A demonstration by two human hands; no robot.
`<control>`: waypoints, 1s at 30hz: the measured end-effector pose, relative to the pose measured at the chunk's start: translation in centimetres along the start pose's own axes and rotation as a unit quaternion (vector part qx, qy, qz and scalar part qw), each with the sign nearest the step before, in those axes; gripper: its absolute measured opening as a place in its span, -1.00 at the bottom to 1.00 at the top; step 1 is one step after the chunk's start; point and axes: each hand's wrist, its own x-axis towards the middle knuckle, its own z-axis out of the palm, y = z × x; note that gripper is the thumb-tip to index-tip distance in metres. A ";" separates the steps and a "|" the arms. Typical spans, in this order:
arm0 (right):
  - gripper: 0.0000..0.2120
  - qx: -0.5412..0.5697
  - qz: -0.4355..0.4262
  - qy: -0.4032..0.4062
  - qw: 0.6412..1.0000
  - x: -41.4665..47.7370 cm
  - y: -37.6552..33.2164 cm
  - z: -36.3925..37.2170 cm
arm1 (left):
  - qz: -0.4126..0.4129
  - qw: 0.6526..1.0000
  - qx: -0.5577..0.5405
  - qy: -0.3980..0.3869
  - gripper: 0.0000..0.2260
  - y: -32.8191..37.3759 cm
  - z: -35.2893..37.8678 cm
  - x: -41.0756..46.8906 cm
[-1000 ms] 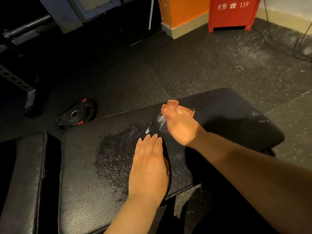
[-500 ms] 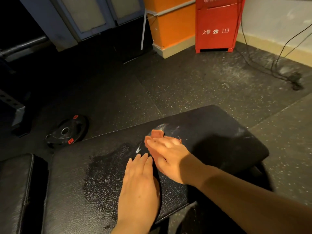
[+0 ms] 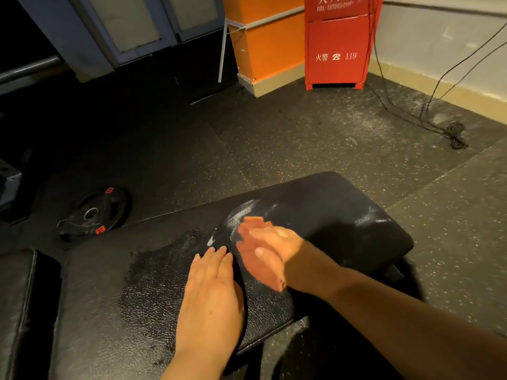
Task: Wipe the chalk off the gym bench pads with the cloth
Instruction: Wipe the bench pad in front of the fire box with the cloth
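Red-orange cloth (image 3: 263, 267) shows under and past the fingers (image 3: 256, 232) of the right hand (image 3: 277, 241), which lie over it with the thumb on its near side. Blur hides whether they curl round the cloth or press it flat. Just beside them, the fingers (image 3: 216, 259) of the left hand (image 3: 211, 297) are straight and pressed together, palm down on the black bench pad (image 3: 329, 209), their tips almost touching the cloth's edge. Cloth and both hands sit near the middle of the pad. A pale chalk smear (image 3: 241, 212) fans out on the leather just beyond the right fingertips, with a small white streak between the two hands. The right forearm crosses the pad's near edge. A second black pad (image 3: 16, 297) lies to the left across a narrow gap. On the speckled rubber floor (image 3: 301, 138) beyond, a black weight plate (image 3: 93, 212) lies flat at the left, well apart from the hands. Farther back stand an orange pillar (image 3: 266, 42) and a red fire-extinguisher cabinet (image 3: 337, 45), and black cables (image 3: 455, 133) trail along the wall at right
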 end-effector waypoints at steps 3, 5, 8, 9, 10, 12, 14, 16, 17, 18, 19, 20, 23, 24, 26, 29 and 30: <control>-0.52 -0.011 0.062 0.051 0.997 1.0 -0.2 0.5 | 0.007 1.000 -0.004 0.007 -0.60 0.1 -0.2 0.1; -0.51 -0.056 0.041 0.034 0.997 0.6 -1.4 1.6 | 0.002 1.000 -0.013 0.006 -0.61 0.3 -0.4 0.1; -0.48 -0.057 -0.025 0.003 0.998 -2.2 -1.4 0.9 | -0.006 1.000 -0.024 0.002 -0.63 0.4 -0.6 0.0; -0.49 -0.068 -0.033 -0.014 0.997 -3.1 -0.9 0.2 | -0.006 1.000 -0.027 0.002 -0.63 0.4 -0.7 -0.1; -0.51 -0.067 -0.035 -0.026 0.997 -3.5 -0.2 -0.5 | -0.006 1.000 -0.029 0.003 -0.62 0.4 -0.8 -0.2; -0.56 -0.030 -0.004 -0.011 0.999 -3.7 0.2 -2.1 | -0.002 0.999 -0.034 0.003 -0.61 0.4 -0.8 -0.3; -0.54 -0.049 0.043 0.016 0.998 -3.5 -0.6 -2.0 | 0.001 0.999 -0.043 0.004 -0.61 0.3 -0.8 -0.4; -0.54 -0.081 0.039 0.031 0.995 -3.8 -1.7 -0.4 | -0.002 0.998 -0.058 0.007 -0.62 0.2 -1.0 -0.6; -0.54 -0.064 0.007 0.022 0.998 -4.3 -2.0 0.4 | -0.006 0.998 -0.065 0.007 -0.63 0.1 -1.2 -0.7; -0.51 -0.036 -0.013 0.001 0.999 -4.8 -1.9 0.7 | -0.008 0.998 -0.069 0.005 -0.64 0.0 -1.3 -0.7; -0.48 -0.040 -0.038 -0.019 0.998 -5.2 -1.2 0.5 | -0.006 0.998 -0.069 0.000 -0.65 -0.1 -1.5 -0.8; -0.48 -0.057 -0.056 -0.040 0.996 -5.5 -0.9 0.0 | 0.000 0.998 -0.064 -0.006 -0.65 -0.2 -1.7 -1.0; -0.74 -0.066 -0.056 -0.046 0.995 -5.6 0.2 -1.8 | 0.020 0.998 -0.059 -0.025 -0.66 -0.4 -1.9 -2.2; -0.72 -0.042 -0.046 -0.023 0.998 -5.6 0.3 -1.9 | 0.023 0.997 -0.065 -0.028 -0.65 -0.5 -1.8 -2.9; -0.49 -0.052 0.011 0.024 0.998 -5.3 -0.7 -0.8 | 0.025 0.996 -0.083 -0.022 -0.63 -0.7 -1.8 -4.2; -0.47 -0.035 -0.037 -0.004 0.999 -5.8 -2.7 1.3 | 0.000 0.995 -0.099 -0.003 -0.60 -0.7 -1.8 -5.5; -0.46 -0.009 -0.066 -0.037 0.997 -5.9 -3.0 1.5 | -0.015 0.995 -0.102 0.005 -0.59 -0.6 -2.0 -5.7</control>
